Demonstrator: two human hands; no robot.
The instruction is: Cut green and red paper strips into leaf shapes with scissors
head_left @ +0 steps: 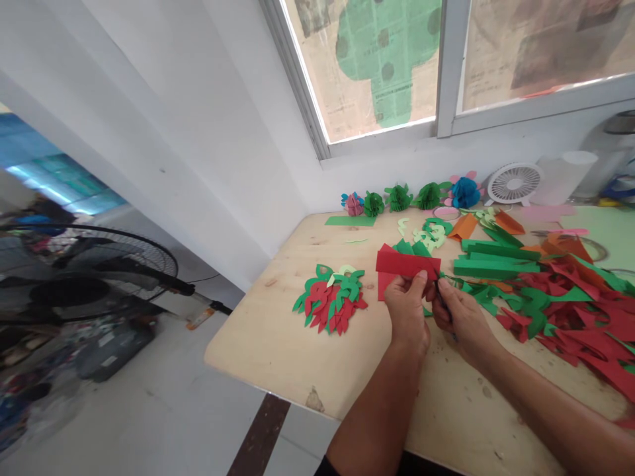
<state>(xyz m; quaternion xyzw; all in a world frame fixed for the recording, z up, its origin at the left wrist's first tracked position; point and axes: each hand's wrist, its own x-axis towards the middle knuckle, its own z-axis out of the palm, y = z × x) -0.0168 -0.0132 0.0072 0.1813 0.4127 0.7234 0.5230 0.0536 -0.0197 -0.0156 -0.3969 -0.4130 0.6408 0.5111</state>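
Over the middle of the wooden table, my left hand (pixel 407 305) pinches a folded strip of red paper (pixel 404 263) by its lower edge. Closed around a pair of dark scissors (pixel 443 297), my right hand (pixel 460 318) sits just to the right. The scissor blades meet the right end of the red strip; how far they cut into it is too small to tell. Under the strip show another red piece and some green folded paper (pixel 414 248). To the left lies a pile of red and green cut-out paper shapes (pixel 335 301).
Red and green paper scraps (pixel 580 317) cover the table's right side, beside stacked green strips (pixel 496 258). Several paper flowers (pixel 399 197) line the wall near a small white fan (pixel 514 184). A large black fan (pixel 99 271) stands left of the table (pixel 258 337).
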